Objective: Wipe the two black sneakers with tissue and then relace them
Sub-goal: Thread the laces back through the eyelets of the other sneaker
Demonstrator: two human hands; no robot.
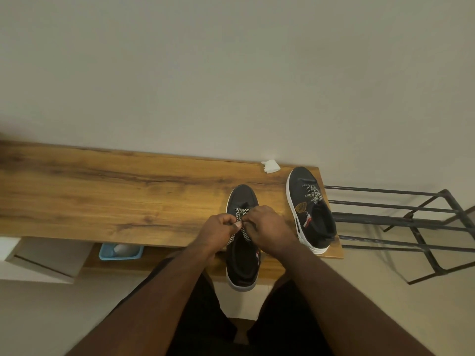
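Note:
Two black sneakers with white soles stand on the wooden tabletop [102,191]. The near sneaker [241,263] points away from me, its heel hanging over the front edge. My left hand [218,229] and my right hand [267,227] meet over its tongue, each pinching the black-and-white checkered lace [240,218]. A loose lace end trails down beside my left thumb. The second sneaker [312,211] lies to the right, its lace partly threaded near the toe. A crumpled white tissue [270,166] sits at the table's back edge by the wall.
A dark metal rack [401,219] stands right of the table, close to the second sneaker. Under the table a blue basket [120,251] holds a white item. A white box [43,258] sits lower left. The wall runs along the table's far edge.

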